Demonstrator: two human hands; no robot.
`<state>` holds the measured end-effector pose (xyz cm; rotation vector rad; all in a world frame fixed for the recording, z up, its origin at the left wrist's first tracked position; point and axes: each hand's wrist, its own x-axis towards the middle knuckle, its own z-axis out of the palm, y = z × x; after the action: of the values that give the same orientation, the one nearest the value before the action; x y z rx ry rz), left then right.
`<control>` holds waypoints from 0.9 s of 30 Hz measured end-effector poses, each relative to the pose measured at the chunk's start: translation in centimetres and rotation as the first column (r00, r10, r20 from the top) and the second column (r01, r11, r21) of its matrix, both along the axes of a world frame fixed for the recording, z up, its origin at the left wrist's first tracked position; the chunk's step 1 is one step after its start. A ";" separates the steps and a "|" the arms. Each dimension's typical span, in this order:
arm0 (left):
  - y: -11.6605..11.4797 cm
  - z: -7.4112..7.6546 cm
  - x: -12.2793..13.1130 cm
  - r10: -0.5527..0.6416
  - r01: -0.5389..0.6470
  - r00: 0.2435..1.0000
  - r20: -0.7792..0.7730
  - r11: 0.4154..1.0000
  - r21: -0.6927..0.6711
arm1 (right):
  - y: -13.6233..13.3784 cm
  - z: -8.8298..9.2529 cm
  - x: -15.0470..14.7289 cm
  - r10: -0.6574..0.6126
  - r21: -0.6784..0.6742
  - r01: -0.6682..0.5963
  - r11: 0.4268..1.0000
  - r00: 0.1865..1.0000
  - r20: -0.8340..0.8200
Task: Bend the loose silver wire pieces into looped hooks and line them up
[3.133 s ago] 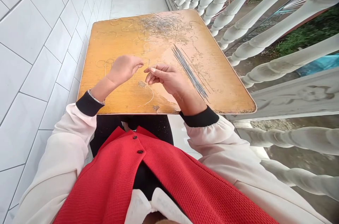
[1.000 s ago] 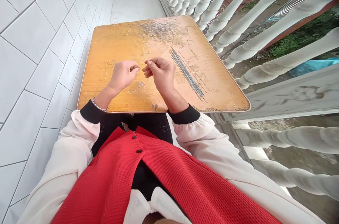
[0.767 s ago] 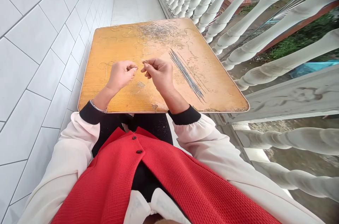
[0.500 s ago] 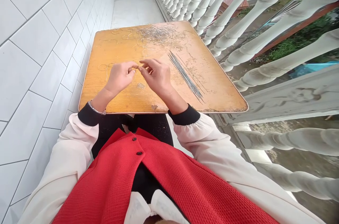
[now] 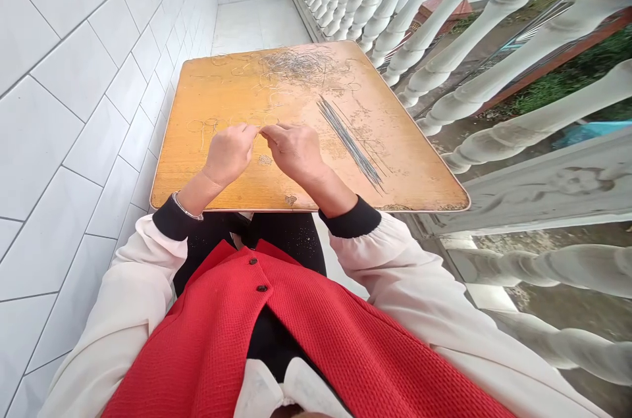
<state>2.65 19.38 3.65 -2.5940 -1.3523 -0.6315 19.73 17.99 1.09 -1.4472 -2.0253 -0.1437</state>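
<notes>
Left hand (image 5: 230, 153) and right hand (image 5: 296, 149) over near half of the desk (image 5: 419, 184), fingers curled in, tips meeting, apparently pinching a thin wire (image 5: 259, 129) between the two hands; mostly hidden, so its shape and ends can't be told. Should be very light, springy rather than soft, likely to bend and hold a kink; ends may prick, and it could roll or slip in bare fingers. Best hold: thumb and index close to the bend, other hand steadying the far part. Bracelet on left wrist, clear of the fingers. Speckled patch (image 5: 265, 159) on the desk just below the hands, damage or debris unclear. Right of right hand, bundle (image 5: 350, 145) of straight grey strands lying slantwise, apart from the hand; stiff-looking, easiest taken one at a time by an end. Loose loops (image 5: 202, 131) left of left hand, could snag. Far end: grey tangle (image 5: 299, 64), springy, likely hard to pull a single piece from. Balusters (image 5: 464, 85) along the right, tiled wall (image 5: 99, 122) along the left; neither blocks the hands.
</notes>
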 end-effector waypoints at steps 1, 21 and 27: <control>-0.1 0.0 0.0 0.000 0.000 1.000 -0.007 1.000 0.003 | 0.0 0.1 0.1 0.015 -0.015 -0.015 1.000 1.000 -0.020; -0.6 -1.7 -0.2 0.038 -0.046 0.997 0.070 0.992 0.120 | 0.2 -2.1 0.2 -0.028 0.084 0.061 0.995 0.939 -0.343; -0.3 -2.2 0.5 0.061 -0.084 0.973 0.220 0.992 0.093 | 0.7 -2.4 -0.3 -0.061 0.066 0.099 0.993 0.902 -0.428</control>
<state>3.13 19.09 1.45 -2.4410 -1.4271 -0.9691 19.42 18.65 -1.30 -1.3689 -1.5865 0.0494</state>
